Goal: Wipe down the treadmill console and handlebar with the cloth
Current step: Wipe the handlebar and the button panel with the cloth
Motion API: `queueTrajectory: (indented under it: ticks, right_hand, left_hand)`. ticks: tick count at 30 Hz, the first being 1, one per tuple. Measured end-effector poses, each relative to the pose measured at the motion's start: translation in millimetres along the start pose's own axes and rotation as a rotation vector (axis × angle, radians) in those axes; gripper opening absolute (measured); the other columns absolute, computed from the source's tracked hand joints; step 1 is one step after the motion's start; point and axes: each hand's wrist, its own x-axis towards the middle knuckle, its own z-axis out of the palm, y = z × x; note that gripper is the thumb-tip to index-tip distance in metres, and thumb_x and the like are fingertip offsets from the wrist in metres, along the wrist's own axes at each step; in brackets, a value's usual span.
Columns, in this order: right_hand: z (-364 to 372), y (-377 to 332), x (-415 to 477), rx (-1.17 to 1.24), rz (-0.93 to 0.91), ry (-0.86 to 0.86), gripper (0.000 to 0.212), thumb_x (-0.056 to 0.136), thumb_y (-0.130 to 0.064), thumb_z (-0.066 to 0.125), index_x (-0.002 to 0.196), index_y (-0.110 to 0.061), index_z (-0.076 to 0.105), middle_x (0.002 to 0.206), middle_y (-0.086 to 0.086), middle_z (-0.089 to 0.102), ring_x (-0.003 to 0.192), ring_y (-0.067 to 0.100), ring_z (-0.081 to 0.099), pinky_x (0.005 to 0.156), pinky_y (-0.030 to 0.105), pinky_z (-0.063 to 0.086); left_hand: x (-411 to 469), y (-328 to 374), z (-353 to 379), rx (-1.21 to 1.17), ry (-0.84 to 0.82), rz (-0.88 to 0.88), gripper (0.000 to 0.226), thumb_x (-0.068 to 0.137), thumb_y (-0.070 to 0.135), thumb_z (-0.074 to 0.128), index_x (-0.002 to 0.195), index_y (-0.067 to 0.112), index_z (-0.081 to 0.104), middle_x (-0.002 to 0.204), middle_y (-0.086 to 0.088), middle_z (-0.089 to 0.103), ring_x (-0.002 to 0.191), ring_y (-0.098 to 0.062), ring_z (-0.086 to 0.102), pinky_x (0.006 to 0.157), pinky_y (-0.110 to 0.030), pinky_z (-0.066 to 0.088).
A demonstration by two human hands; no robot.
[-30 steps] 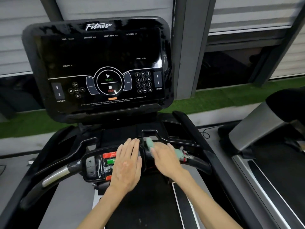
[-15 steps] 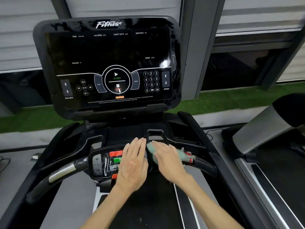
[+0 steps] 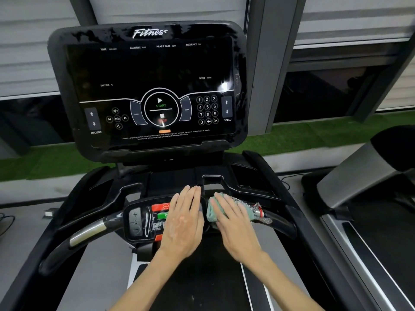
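Nearest, two hands lie flat with fingers straight and together. The left hand [image 3: 183, 223] rests on the button panel [image 3: 137, 221], covering part of it. Just beside it, the right hand [image 3: 235, 225] presses the one green cloth [image 3: 211, 213] onto the handlebar [image 3: 87, 232]. Farther up stands one dark console [image 3: 148, 70] marked Fitness. A second treadmill [image 3: 359, 176] sits to the right, with artificial grass [image 3: 314, 135] beyond.
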Motion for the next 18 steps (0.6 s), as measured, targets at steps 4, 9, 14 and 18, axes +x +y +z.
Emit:
queueTrajectory:
  ticks: [4,9,14,18]
  right_hand:
    - [-16,6,28,0.002,0.013,-0.026,0.041,0.099,-0.029,0.024,0.129,-0.021,0.051,0.118,-0.004,0.061,0.109,0.017,0.056,0.093,0.034,0.041]
    - [-34,7,64,0.031,0.116,-0.313,0.025,0.103,-0.017,0.030,0.101,-0.009,0.054,0.099,0.011,0.063,0.091,0.035,0.061,0.078,0.046,0.048]
    - [-12,-5,23,-0.086,0.078,-0.018,0.033,0.096,-0.023,0.027,0.111,-0.015,0.056,0.106,0.000,0.061,0.098,0.021,0.059,0.081,0.035,0.042]
    - [0,-3,10,-0.094,0.081,0.066,0.047,0.098,-0.029,0.031,0.138,-0.010,0.046,0.132,0.004,0.054,0.119,0.022,0.050,0.103,0.039,0.038]
  left_hand:
    - [0,0,0,0.002,0.001,0.009,0.053,0.094,0.022,0.033,0.144,0.004,0.037,0.143,-0.011,0.048,0.139,-0.025,0.037,0.119,-0.039,0.021]
    - [0,2,-2,0.019,-0.008,0.003,0.054,0.094,0.023,0.032,0.142,0.002,0.041,0.142,-0.012,0.048,0.138,-0.026,0.038,0.118,-0.041,0.025]
    - [1,2,-3,0.026,-0.009,-0.003,0.054,0.094,0.025,0.031,0.142,0.003,0.041,0.142,-0.012,0.049,0.137,-0.026,0.039,0.117,-0.042,0.027]
    - [0,1,-1,0.032,-0.005,-0.001,0.054,0.094,0.025,0.030,0.143,0.003,0.040,0.142,-0.012,0.049,0.138,-0.026,0.039,0.117,-0.042,0.028]
